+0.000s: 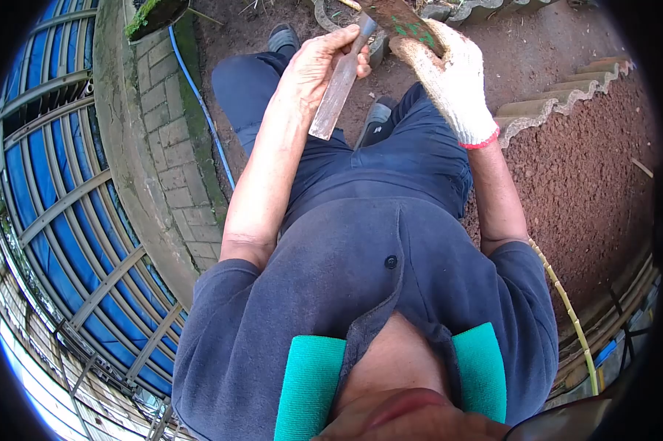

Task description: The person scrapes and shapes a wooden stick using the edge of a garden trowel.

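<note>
My bare left hand point(331, 62) closes its fingers around the neck of a wide flat chisel point(335, 99). The chisel has a worn grey-brown blade pointing down toward my lap and a grey socket at its upper end. My right hand point(456, 81), in a white knit glove with a red cuff, grips a dark brown, rough piece with green patches point(401, 23). That piece runs out of the top of the view, so its full shape is hidden. The socket end of the chisel is right at the brown piece, overlapping it in this view.
Loose reddish soil point(574, 176) lies at the right behind a corrugated edging point(559, 95). A blue hose point(199, 103) runs along a mossy brick path point(166, 140) at the left. Beyond it stands a metal frame with blue sheeting point(74, 206). A bamboo stick point(566, 298) leans at the right.
</note>
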Tool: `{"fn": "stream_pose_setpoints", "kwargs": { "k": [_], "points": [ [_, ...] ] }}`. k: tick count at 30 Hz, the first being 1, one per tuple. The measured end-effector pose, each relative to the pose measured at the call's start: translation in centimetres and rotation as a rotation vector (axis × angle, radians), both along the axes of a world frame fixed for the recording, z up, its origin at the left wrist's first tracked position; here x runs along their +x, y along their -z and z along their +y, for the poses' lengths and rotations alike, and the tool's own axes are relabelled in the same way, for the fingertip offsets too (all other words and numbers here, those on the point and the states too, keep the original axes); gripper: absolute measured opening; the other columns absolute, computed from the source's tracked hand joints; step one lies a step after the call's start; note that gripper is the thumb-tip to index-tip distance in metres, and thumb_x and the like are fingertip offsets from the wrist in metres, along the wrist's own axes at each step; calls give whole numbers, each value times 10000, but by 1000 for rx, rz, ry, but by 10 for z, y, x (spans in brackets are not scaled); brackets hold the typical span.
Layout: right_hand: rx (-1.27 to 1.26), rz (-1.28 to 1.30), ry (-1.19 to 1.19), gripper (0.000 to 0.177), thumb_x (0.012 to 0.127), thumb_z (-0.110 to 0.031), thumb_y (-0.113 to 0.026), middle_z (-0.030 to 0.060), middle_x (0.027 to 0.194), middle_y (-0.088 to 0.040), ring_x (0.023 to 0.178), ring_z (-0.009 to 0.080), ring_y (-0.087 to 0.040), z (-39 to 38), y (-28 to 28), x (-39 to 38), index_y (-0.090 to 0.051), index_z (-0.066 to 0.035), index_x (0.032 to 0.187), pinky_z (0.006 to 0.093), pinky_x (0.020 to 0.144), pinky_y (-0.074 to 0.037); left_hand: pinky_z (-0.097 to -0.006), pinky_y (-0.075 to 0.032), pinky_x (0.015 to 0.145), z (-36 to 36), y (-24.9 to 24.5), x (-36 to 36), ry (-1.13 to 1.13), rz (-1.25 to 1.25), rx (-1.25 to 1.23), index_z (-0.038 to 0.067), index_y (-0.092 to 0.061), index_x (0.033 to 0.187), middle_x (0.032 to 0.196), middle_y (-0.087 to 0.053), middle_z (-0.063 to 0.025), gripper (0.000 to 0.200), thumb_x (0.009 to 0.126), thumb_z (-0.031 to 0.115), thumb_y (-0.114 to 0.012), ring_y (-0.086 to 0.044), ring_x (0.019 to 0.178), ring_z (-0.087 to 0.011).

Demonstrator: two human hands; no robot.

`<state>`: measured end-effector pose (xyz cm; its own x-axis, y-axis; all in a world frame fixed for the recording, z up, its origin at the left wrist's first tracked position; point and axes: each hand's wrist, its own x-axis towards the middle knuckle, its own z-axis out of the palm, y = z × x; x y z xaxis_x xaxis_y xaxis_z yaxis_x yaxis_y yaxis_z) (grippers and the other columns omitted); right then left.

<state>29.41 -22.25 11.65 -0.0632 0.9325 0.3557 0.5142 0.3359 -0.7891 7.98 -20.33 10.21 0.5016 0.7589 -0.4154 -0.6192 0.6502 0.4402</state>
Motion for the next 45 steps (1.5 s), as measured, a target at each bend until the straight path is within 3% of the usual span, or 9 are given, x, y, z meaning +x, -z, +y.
{"fn": "stream_pose_setpoints", "kwargs": {
  "k": [5, 14, 15, 29, 31, 32, 35, 39, 45],
  "points": [
    [-120, -80, -66, 336, 844, -305, -703, 180, 921, -707, 815, 351, -679, 0, 30, 2, -701, -40, 1049, 419, 740, -542, -357, -637, 657, -17, -5, 10, -105, 46, -243, -29, -573, 1132, 826, -626, -116, 250, 962, 145, -633, -645, 648, -189],
    [105, -156, -36, 226, 797, -171, -743, 132, 901, -665, 830, 321, -674, -31, 16, -11, -679, -82, 994, 403, 724, -552, -183, -351, 356, -35, -12, 3, 155, 114, -126, 80, -486, 1291, 773, -577, -84, 337, 966, 10, -542, -406, 452, -36],
    [43, -193, -72, 277, 815, -129, -725, 138, 1013, -696, 934, 334, -681, -38, 6, -16, -692, -57, 1080, 392, 848, -554, -165, -350, 357, -33, -13, 6, 143, 183, -104, 94, -470, 1344, 785, -582, -84, 381, 979, -5, -514, -390, 450, -19],
    [333, -463, -4, 168, 810, -158, -669, 106, 731, -593, 716, 281, -656, -11, 23, -7, -641, -91, 961, 381, 615, -551, -206, -256, 383, -27, -33, 27, 189, 609, 73, -8, -545, 1107, 689, -565, -33, 168, 951, 51, -527, -350, 448, -30],
    [90, -502, 64, 329, 814, -164, -736, 136, 1050, -694, 986, 321, -678, 1, 35, 6, -656, -52, 1112, 390, 844, -569, -199, -250, 389, -30, -40, 31, 176, 744, 78, -37, -588, 1086, 684, -553, -13, 179, 968, 83, -527, -337, 457, -25],
    [297, -441, 96, 155, 825, -182, -674, 102, 725, -609, 730, 279, -666, 1, 40, 4, -634, -79, 933, 379, 608, -554, -208, -268, 402, -30, -38, 30, 163, 774, 142, -32, -619, 1027, 673, -543, -1, 182, 970, 118, -534, -342, 460, -26],
    [342, -380, -47, 164, 819, -195, -683, 103, 736, -603, 713, 270, -660, -19, 17, -20, -629, -97, 938, 375, 597, -553, -218, -283, 424, -22, -21, 23, 261, 974, 320, -25, -644, 972, 657, -531, 13, 193, 964, 146, -555, -342, 469, -28],
    [105, -438, 66, 302, 815, -157, -732, 104, 998, -689, 897, 290, -681, 0, 24, -9, -660, -86, 1100, 384, 809, -571, -300, -411, 519, -22, -24, 33, 95, 1120, 401, -38, -665, 832, 675, -584, -42, 279, 899, 218, -577, -506, 556, -121],
    [304, -390, 53, 180, 822, -182, -671, 124, 822, -645, 715, 281, -676, 4, 14, -17, -655, -89, 975, 381, 625, -574, -199, -393, 524, -18, -36, 29, 137, 1085, 454, -66, -607, 1140, 840, -626, -56, 293, 919, 124, -645, -456, 583, -60]
  ]
}}
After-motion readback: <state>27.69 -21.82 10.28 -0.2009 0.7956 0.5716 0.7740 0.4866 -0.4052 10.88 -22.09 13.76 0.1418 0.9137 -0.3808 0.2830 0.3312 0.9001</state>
